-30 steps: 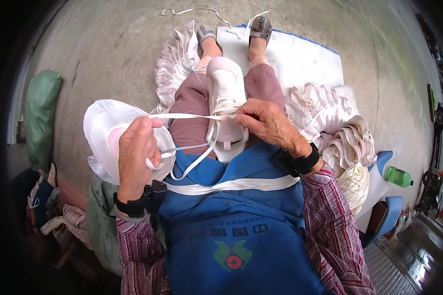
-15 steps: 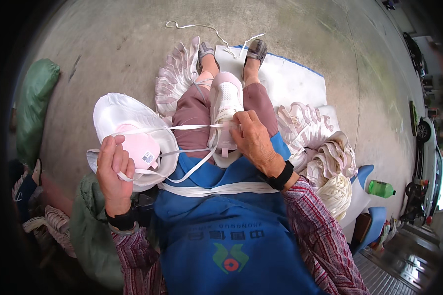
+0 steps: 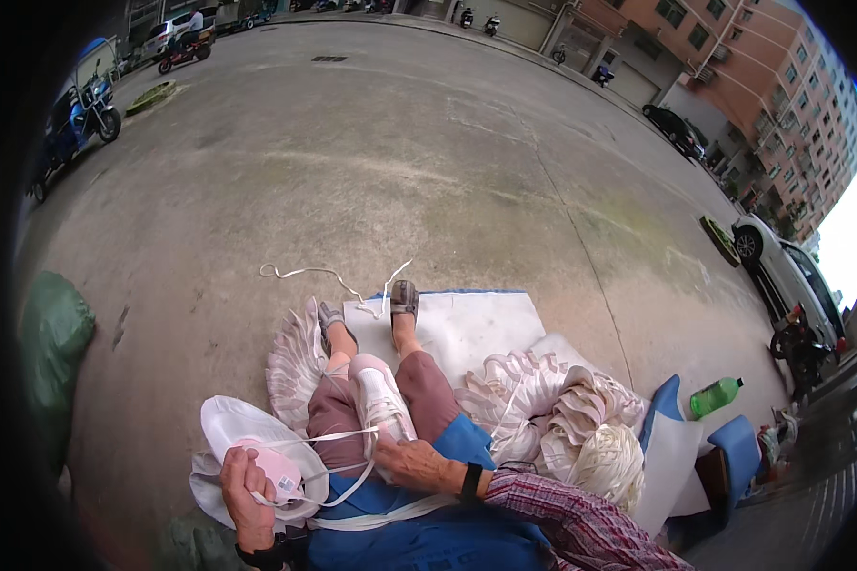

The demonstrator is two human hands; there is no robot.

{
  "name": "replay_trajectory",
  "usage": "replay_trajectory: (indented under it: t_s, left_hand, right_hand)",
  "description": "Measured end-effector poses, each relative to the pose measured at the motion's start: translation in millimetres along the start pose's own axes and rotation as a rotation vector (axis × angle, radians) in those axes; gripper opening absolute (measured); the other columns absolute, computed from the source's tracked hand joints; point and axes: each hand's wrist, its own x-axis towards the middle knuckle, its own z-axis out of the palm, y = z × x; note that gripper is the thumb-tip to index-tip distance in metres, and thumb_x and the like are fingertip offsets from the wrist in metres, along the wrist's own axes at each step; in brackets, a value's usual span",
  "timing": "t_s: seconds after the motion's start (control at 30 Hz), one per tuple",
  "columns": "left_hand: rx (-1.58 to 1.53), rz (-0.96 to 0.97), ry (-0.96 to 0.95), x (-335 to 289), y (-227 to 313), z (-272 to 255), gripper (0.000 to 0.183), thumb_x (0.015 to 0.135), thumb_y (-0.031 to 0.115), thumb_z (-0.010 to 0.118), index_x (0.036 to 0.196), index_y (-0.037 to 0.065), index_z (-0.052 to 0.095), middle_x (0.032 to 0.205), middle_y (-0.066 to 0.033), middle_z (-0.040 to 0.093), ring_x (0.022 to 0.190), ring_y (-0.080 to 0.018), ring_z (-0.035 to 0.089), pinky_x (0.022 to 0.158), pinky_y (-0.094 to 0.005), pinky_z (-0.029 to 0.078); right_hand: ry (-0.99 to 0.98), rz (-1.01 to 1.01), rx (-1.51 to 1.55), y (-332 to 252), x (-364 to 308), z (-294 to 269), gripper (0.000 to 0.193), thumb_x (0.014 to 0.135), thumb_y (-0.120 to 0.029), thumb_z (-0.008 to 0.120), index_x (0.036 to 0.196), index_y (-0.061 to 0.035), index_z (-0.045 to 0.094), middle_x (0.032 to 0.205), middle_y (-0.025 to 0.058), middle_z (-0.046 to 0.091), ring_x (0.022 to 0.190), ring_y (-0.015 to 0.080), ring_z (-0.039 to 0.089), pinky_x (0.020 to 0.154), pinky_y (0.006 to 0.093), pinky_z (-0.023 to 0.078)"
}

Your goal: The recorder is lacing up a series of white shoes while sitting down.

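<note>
A white and pale pink shoe upper (image 3: 381, 395) rests toe-forward between my knees, with white lacing along its front. My left hand (image 3: 248, 490) is closed on a loop of white shoelace (image 3: 338, 437), which stretches across to the upper. My right hand (image 3: 414, 463) lies on the upper's right side near its opening, fingers bent and closed on it; the fingertips are partly hidden. Beneath the lace, by my left hand, sits a white bowl-shaped fabric piece (image 3: 221, 419) with a pink patch (image 3: 278, 468) inside.
Rows of similar uppers (image 3: 295, 366) lie left of my legs; more uppers (image 3: 505, 395) and a bundle of white laces (image 3: 611, 466) are at right. A white sheet (image 3: 476, 319) lies under my feet, a loose lace (image 3: 328, 271) beyond it. A green bottle (image 3: 716, 397) stands far right.
The view has tipped upward, so my hands and the upper sit lower in the picture and the yard shows. Both hands keep their grips, the lace still stretched between them.
</note>
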Motion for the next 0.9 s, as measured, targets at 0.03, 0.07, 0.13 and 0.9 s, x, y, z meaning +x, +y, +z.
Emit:
replay_trajectory:
  t_s: [0.03,0.07,0.13,0.9]
  left_hand:
    - [-0.015,0.008,-0.021,0,0,0,0.017,0.091,0.023,0.056,0.086,0.007,0.054,0.052,0.0062,0.029,0.039,-0.0044,0.026,0.032,-0.0228,0.027]
    - [-0.015,0.011,-0.015,0,2,4,0.017,0.091,0.023,0.055,0.083,0.008,0.053,0.052,0.0060,0.030,0.039,-0.0043,0.026,0.031,-0.0227,0.028]
    - [-0.012,0.037,-0.045,3,5,13,0.017,0.092,0.023,0.055,0.082,0.009,0.052,0.052,0.0060,0.030,0.039,-0.0043,0.027,0.031,-0.0228,0.028]
    - [-0.033,0.062,-0.064,-21,35,44,0.024,0.090,0.023,0.057,0.070,0.013,0.047,0.056,0.0044,0.036,0.046,-0.0080,0.036,0.044,-0.0245,0.035]
  right_hand:
    - [0.035,0.006,-0.049,1,-3,5,0.035,0.075,-0.014,0.064,0.105,-0.0021,0.050,0.100,0.0136,0.051,0.076,0.0289,0.064,0.063,0.0398,0.053]
    - [0.000,0.009,-0.053,2,-5,3,0.034,0.077,-0.014,0.062,0.105,-0.0010,0.050,0.103,0.0154,0.052,0.078,0.0303,0.065,0.066,0.0408,0.053]
    - [0.027,0.047,-0.062,7,-8,1,0.032,0.077,-0.014,0.061,0.105,-0.0007,0.050,0.104,0.0159,0.052,0.078,0.0311,0.065,0.066,0.0412,0.053]
    - [0.105,0.155,0.203,35,3,-22,0.025,0.076,-0.018,0.066,0.100,-0.0096,0.064,0.090,0.0193,0.059,0.080,0.0378,0.062,0.071,0.0449,0.052]
